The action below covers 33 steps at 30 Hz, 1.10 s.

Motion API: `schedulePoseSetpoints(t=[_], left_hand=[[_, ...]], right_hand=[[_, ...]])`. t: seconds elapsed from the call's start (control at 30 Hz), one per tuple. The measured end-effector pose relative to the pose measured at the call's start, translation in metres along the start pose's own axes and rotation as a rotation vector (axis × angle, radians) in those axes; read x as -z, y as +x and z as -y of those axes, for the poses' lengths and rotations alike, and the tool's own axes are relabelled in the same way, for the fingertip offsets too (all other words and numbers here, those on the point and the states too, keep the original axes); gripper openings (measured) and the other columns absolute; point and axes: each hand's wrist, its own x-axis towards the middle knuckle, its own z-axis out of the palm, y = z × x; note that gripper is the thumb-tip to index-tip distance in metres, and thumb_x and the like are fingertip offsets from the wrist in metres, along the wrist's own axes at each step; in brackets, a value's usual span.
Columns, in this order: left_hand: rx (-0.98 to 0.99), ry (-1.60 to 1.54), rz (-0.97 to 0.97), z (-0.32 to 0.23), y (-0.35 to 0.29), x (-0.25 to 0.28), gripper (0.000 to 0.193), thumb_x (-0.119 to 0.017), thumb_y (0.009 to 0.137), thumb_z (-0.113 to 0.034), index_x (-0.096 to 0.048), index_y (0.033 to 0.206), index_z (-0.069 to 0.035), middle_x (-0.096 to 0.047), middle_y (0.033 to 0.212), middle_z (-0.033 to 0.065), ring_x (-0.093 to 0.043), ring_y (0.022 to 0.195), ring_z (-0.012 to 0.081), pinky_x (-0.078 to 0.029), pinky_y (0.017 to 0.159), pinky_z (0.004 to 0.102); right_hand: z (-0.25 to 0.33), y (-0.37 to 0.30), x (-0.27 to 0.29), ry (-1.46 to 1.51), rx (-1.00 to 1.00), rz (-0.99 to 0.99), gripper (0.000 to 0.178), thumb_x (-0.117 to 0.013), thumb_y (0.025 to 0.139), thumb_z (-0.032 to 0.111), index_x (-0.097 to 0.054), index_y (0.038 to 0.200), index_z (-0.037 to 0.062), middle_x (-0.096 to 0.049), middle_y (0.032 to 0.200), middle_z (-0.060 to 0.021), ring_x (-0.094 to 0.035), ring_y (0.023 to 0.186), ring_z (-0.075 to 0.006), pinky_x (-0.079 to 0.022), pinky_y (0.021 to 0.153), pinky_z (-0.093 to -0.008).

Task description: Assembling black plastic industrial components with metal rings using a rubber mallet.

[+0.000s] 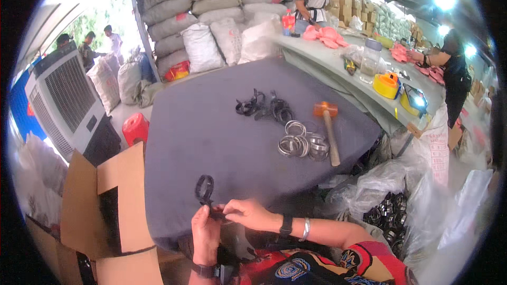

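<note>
Upright between my hands, over the table's near edge, is a black ring clamp (204,189). Its round loop points up and its stem runs down to my fingers. My left hand (205,232) is closed on the lower part of it. My right hand (248,214) reaches in from the right, fingers bent and pinching at the same lower end; the exact contact is partly hidden. Farther off on the grey table (190,111) lie several black ring clamps (264,106). Just nearer than these are several shiny metal rings (298,142), some stacked.
Beside the metal rings lies a mallet (330,126) with an orange head. An opened cardboard box (132,200) stands at left. Plastic bags with black clamps (388,216) lie at lower right. A long worktable (327,58) behind has people beside it. Filled sacks (211,0) are piled behind.
</note>
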Motion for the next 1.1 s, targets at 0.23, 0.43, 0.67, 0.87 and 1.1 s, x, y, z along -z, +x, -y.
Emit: schedulePoseSetpoints(t=[0.23, 0.43, 0.67, 0.87, 1.1], left_hand=[[-0.014, 0.214, -0.155, -0.004, -0.011, 0.041, 0.020, -0.055, 0.092, -0.018, -0.056, 0.081, -0.001, -0.056, 0.069, 0.0092, -0.055, 0.061, 0.0195, -0.048, 0.060, 0.0344], [0.011, 0.339, -0.207, 0.008, -0.016, 0.040, 0.023, -0.055, 0.092, -0.017, -0.055, 0.075, -0.002, -0.056, 0.064, 0.0084, -0.053, 0.056, 0.0171, -0.045, 0.056, 0.0290], [0.030, 0.371, -0.195, 0.009, -0.025, 0.041, 0.020, -0.055, 0.092, -0.015, -0.057, 0.076, -0.003, -0.058, 0.065, 0.0069, -0.054, 0.058, 0.0163, -0.045, 0.058, 0.0295], [0.022, 0.419, -0.200, 0.011, -0.026, 0.046, 0.022, -0.057, 0.091, -0.016, -0.057, 0.073, -0.002, -0.060, 0.065, 0.0072, -0.055, 0.057, 0.0149, -0.043, 0.059, 0.0274], [0.034, 0.387, -0.210, 0.015, -0.028, 0.049, 0.021, -0.056, 0.090, -0.015, -0.057, 0.073, -0.003, -0.060, 0.065, 0.0072, -0.056, 0.059, 0.0150, -0.044, 0.060, 0.0273]], right_hand=[[-0.006, -0.007, 0.107, -0.771, 0.000, -0.370, 0.030, -0.070, 0.076, 0.019, -0.060, 0.098, 0.0014, -0.060, 0.094, -0.0157, -0.058, 0.091, -0.0351, -0.047, 0.081, -0.0434], [-0.018, 0.004, 0.174, -1.281, -0.400, -0.329, 0.077, -0.078, 0.068, 0.031, -0.043, 0.132, 0.0072, -0.048, 0.125, -0.0204, -0.043, 0.120, -0.0381, -0.035, 0.097, -0.0564], [-0.046, 0.014, 0.213, -1.224, -0.509, -0.089, 0.069, -0.073, 0.072, 0.020, -0.045, 0.134, 0.0130, -0.058, 0.115, -0.0181, -0.054, 0.108, -0.0380, -0.039, 0.093, -0.0553], [-0.059, 0.009, 0.227, -1.109, -0.350, -0.110, 0.052, -0.062, 0.083, 0.012, -0.044, 0.131, 0.0036, -0.066, 0.092, -0.0201, -0.062, 0.091, -0.0373, -0.039, 0.093, -0.0546], [-0.038, 0.020, 0.213, -1.093, -0.278, -0.378, 0.041, -0.058, 0.087, 0.010, -0.048, 0.125, 0.0043, -0.066, 0.088, -0.0184, -0.063, 0.083, -0.0362, -0.044, 0.087, -0.0463]])
